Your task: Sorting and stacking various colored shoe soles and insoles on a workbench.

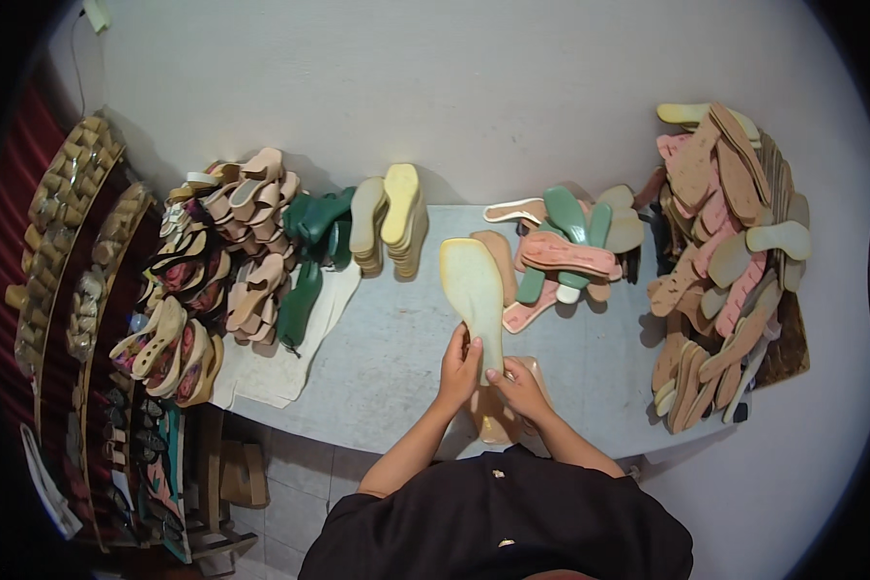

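On my feed, L hand (461, 362) and R hand (521, 391) both grip the pale sole (473, 285) by its narrow near end over the table (387, 353); prob. light, stiff-ish, maybe slick, so I'd pinch its edges, tho the grip's underside is hidden.

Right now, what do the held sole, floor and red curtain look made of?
Held sole: perhaps plastic or foam; pale, smooth, satin sheen.
Floor: probably tile; matte grey with joint lines.
Curtain: likely fabric; deep red, hanging in folds.
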Tool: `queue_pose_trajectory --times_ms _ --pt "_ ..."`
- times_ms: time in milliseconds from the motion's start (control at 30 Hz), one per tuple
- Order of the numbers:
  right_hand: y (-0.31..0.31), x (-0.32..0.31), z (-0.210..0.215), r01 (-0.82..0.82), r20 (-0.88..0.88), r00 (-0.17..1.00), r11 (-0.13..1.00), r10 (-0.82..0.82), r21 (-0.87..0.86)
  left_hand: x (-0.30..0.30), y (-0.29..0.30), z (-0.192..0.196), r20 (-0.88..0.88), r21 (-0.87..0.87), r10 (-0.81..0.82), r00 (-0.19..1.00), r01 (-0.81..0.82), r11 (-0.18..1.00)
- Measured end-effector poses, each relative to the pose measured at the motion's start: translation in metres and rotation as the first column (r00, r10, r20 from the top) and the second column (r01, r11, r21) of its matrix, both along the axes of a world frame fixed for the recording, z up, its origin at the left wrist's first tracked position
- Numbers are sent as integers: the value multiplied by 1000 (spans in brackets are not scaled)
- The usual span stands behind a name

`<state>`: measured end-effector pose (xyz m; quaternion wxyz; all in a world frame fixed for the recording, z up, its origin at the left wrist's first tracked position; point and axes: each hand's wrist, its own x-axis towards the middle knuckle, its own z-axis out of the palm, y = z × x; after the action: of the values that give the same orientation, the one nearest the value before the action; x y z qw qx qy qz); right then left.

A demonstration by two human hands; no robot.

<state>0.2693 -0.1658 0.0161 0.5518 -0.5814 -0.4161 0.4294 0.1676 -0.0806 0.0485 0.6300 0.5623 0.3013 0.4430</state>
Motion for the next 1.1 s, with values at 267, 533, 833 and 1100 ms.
queue_pose_trajectory --times_ms 267,533,833,1100 --pt "106 -7 6 194 246 951 981 -185 -13 -78 100 1 -345 539 394 852 -165 826" --pt "258 -28 26 319 338 906 935 -254 -154 -100 213 1 -527 659 495 691 -35 751" --pt "360 -50 27 467 414 850 829 -325 -308 -61 292 -39 -751 537 288 594 295 790" --pt "369 -60 31 571 583 739 774 -338 -274 -47 300 -53 -721 567 286 631 300 767"
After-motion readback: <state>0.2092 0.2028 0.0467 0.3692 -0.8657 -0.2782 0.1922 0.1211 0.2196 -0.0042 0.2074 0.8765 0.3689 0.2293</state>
